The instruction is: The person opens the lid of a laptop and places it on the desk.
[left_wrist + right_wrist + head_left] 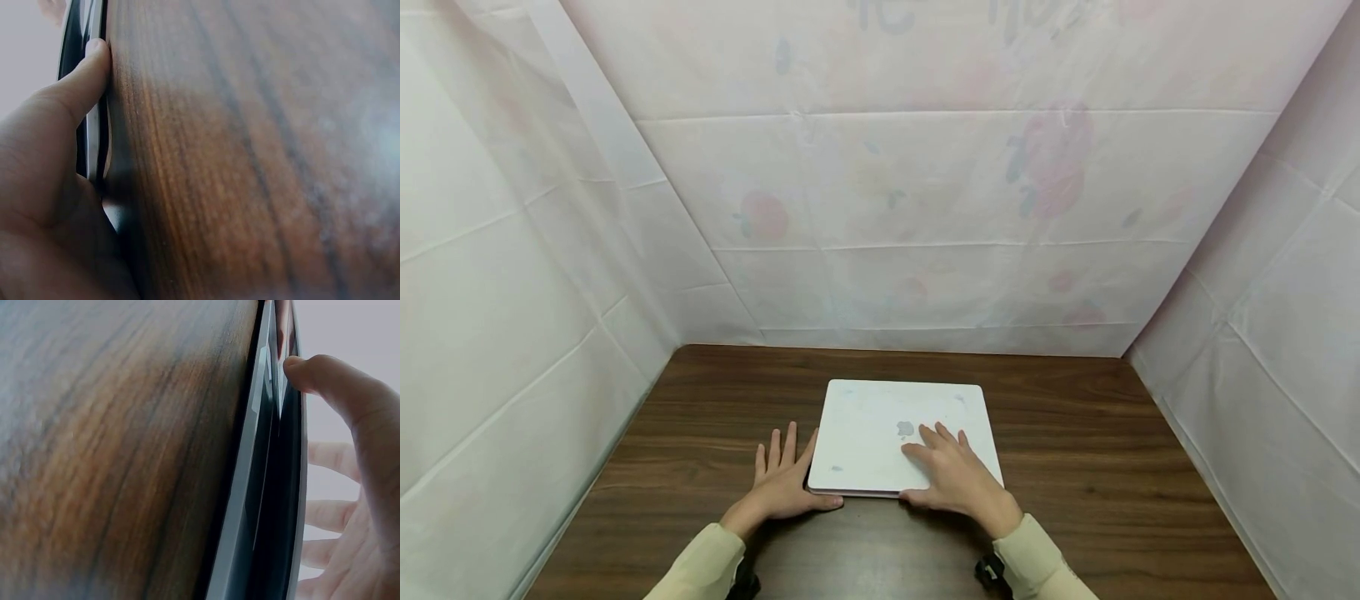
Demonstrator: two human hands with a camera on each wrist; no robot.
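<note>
A white laptop (pixel 865 429) with an apple logo lies on the wooden table, its lid parted slightly from the base along the near edge. My right hand (pixel 957 477) is over the near right part, fingers spread across the lid's outer face. In the right wrist view, the right thumb (pixel 303 372) reaches past the lid's rim into the dark gap, so thumb and fingers hold the lid (pixel 301 487) between them. My left hand (pixel 782 490) rests at the near left corner with straight, spread fingers on the table. Its thumb (pixel 94 59) touches the base's front edge.
The dark brown table (pixel 1097 467) extends around the laptop on all sides. Pale fabric with faded fruit prints hangs behind it as a back wall (pixel 910 183), and more fabric stands along the left (pixel 512 292) and right sides (pixel 1277 333).
</note>
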